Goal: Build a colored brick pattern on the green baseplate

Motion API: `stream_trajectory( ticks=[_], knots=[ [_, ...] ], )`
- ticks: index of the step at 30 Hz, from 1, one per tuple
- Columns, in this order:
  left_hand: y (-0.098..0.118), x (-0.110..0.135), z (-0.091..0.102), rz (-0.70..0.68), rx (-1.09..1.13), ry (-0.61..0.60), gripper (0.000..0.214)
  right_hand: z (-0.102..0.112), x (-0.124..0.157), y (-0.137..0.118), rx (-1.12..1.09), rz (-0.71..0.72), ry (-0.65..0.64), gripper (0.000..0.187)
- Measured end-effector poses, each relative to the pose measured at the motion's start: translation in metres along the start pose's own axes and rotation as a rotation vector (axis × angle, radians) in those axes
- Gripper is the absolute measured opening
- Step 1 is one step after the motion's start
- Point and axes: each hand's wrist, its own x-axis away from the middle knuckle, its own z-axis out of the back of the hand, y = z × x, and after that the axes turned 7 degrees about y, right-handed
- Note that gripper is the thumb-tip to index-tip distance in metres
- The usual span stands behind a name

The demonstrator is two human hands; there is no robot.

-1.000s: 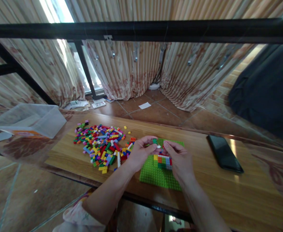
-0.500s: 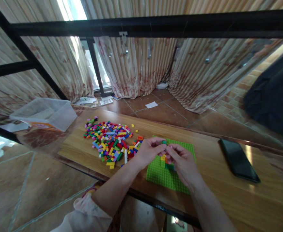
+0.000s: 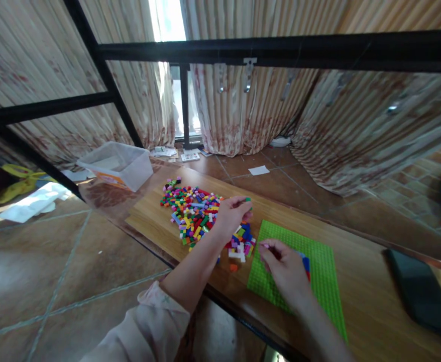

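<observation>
My left hand (image 3: 233, 213) is raised over the right side of the loose brick pile (image 3: 194, 208), thumb and fingers pinching a small green toy brick (image 3: 248, 199). Above the left part of a green studded baseplate (image 3: 324, 261), my right hand (image 3: 284, 266) is closed, with a small pink brick (image 3: 265, 246) at its fingertips. Blue and red bricks (image 3: 306, 265) show on the plate just beyond the right hand, which partly covers them. White bricks (image 3: 238, 253) and an orange brick (image 3: 233, 268) lie between the pile and the plate.
A black phone (image 3: 420, 291) rests on the wooden table (image 3: 363, 296) at the right. Past the table's left end stands a clear plastic bin (image 3: 120, 168). A black metal rail (image 3: 281, 53) crosses in front of the curtains. Papers (image 3: 258, 170) lie on the tiled floor.
My hands have come apart from their meeting point over the baseplate. The left one has moved left to the pile with the green brick. My view has swung left.
</observation>
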Motion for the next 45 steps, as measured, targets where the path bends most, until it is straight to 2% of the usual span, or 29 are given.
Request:
stream_trajectory(
  ticks=[3,7,16,22,30,37,39,41,43,45],
  knots=[
    [0.004,-0.001,0.002,-0.013,-0.004,0.038,0.011,-0.016,-0.002,0.002,0.155,0.125,-0.019,0.025],
    [0.007,0.001,0.004,0.004,-0.016,0.022,0.008,-0.026,-0.004,0.003,0.249,0.205,-0.025,0.025],
    [0.006,0.0,0.006,0.056,-0.023,0.015,0.011,-0.022,0.007,0.007,0.075,0.308,-0.104,0.032],
    [0.007,0.006,0.001,0.134,-0.055,-0.036,0.016,-0.016,0.005,0.016,0.029,0.27,-0.086,0.03],
    [0.0,0.005,0.0,0.123,-0.112,-0.049,0.022,-0.016,0.008,0.011,-0.038,0.251,-0.102,0.027],
    [0.005,-0.002,0.004,0.061,-0.148,-0.029,0.022,-0.003,0.003,0.012,0.0,0.158,0.027,0.028],
    [0.005,-0.006,0.007,0.015,-0.239,-0.02,0.026,0.0,0.003,0.011,0.074,0.192,0.06,0.027],
    [0.006,-0.009,0.012,-0.083,-0.449,-0.043,0.032,-0.002,0.004,0.01,0.158,0.263,0.055,0.025],
    [0.009,-0.009,0.02,-0.245,-0.754,-0.118,0.035,-0.006,0.006,0.009,0.252,0.337,0.022,0.024],
    [0.014,-0.008,0.029,-0.394,-1.033,-0.245,0.035,-0.013,0.007,0.01,0.358,0.404,-0.001,0.023]
  ],
)
